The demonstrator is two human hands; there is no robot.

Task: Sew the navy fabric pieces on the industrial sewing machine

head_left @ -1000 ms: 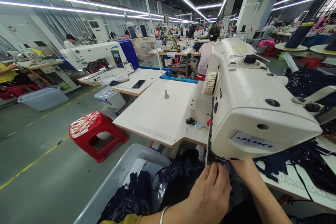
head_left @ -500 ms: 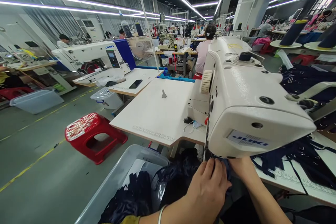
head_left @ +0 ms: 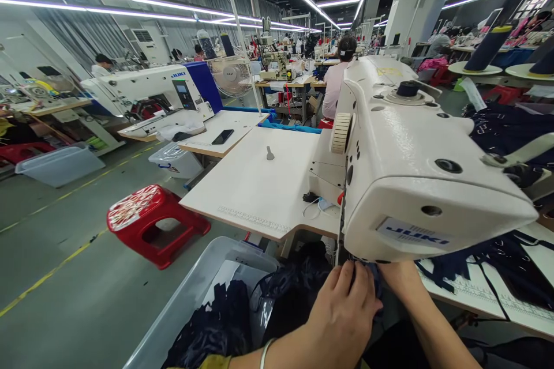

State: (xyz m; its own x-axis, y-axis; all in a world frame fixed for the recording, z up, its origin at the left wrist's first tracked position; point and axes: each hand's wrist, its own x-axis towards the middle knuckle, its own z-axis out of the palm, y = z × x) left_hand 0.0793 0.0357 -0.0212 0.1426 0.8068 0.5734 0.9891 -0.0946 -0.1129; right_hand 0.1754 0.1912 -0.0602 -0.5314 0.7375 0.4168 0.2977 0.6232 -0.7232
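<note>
When counted from the left: one red stool [head_left: 158, 225]; one clear bin [head_left: 173, 305] of navy strips [head_left: 208, 323]; one grey metal piece [head_left: 270, 153] near the far edge of one white table [head_left: 242, 184]; left hand [head_left: 341, 311], fingers closed on navy cloth [head_left: 375, 283] below one sewing machine [head_left: 415, 155]; right hand [head_left: 396, 277], fingers hidden, grip impossible to tell; two thread cones [head_left: 488, 51].
</note>
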